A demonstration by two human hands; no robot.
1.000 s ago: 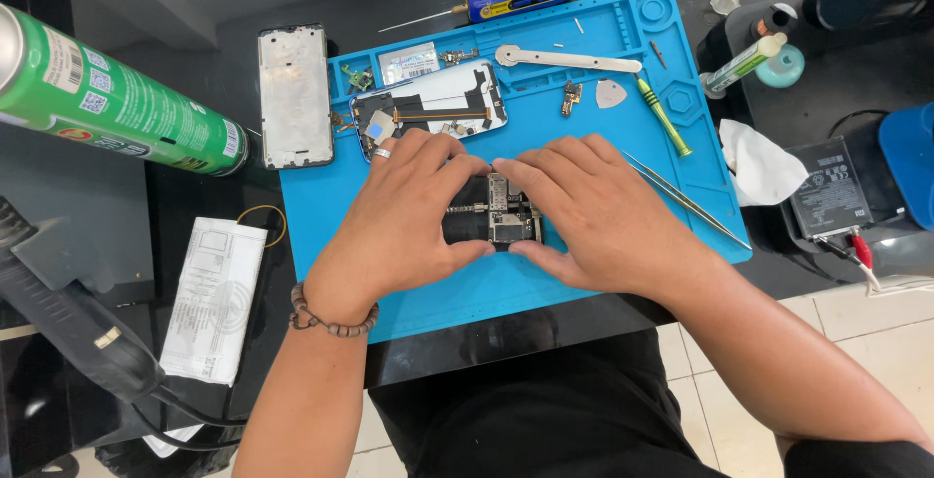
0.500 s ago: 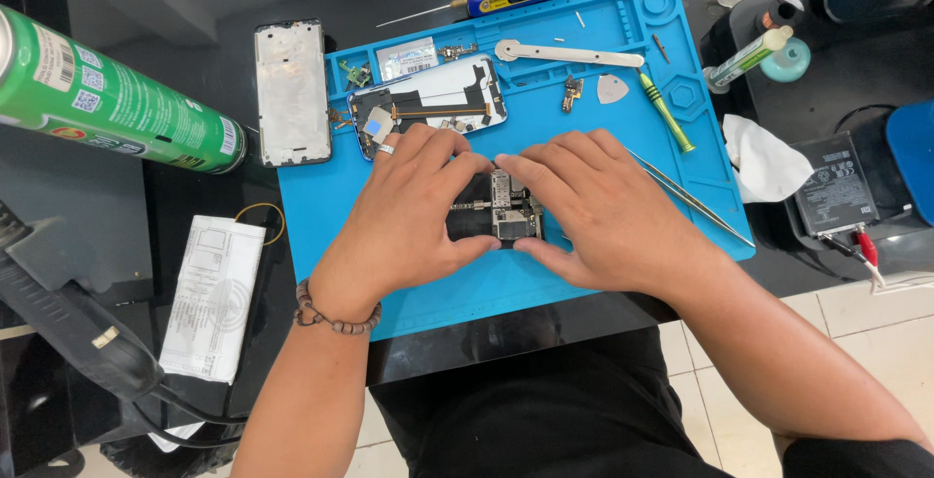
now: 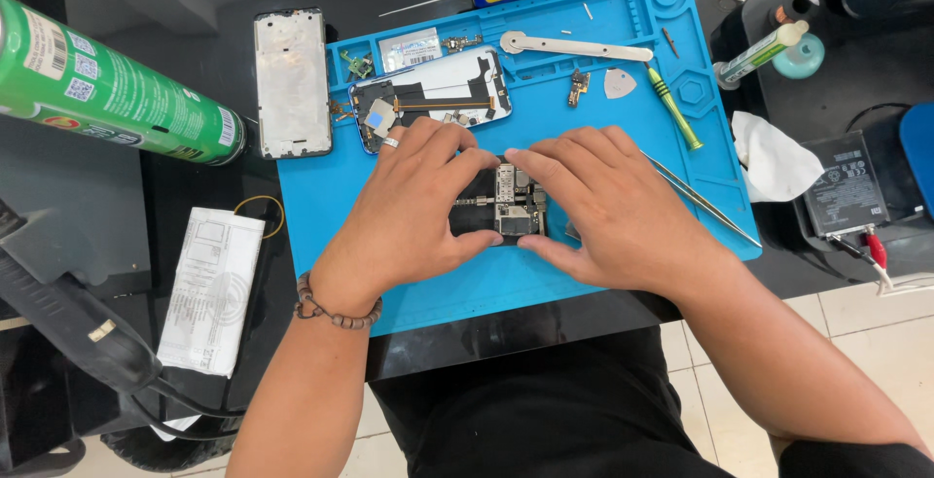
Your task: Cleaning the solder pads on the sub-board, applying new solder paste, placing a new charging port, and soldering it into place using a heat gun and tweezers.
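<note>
Both hands lie flat on the blue mat [image 3: 409,293] and hold a small circuit board [image 3: 508,202] between them. The left hand [image 3: 413,211] grips the board's left end with thumb and fingers. The right hand [image 3: 603,206] pinches its right end. The board sits in the middle of the mat. At 12 o'clock from it lies an open phone [image 3: 433,94]. At 2 o'clock lies a green screwdriver [image 3: 673,108]. At 3 o'clock lie thin tweezers [image 3: 705,201]. A green can [image 3: 107,89] lies at 10 o'clock.
</note>
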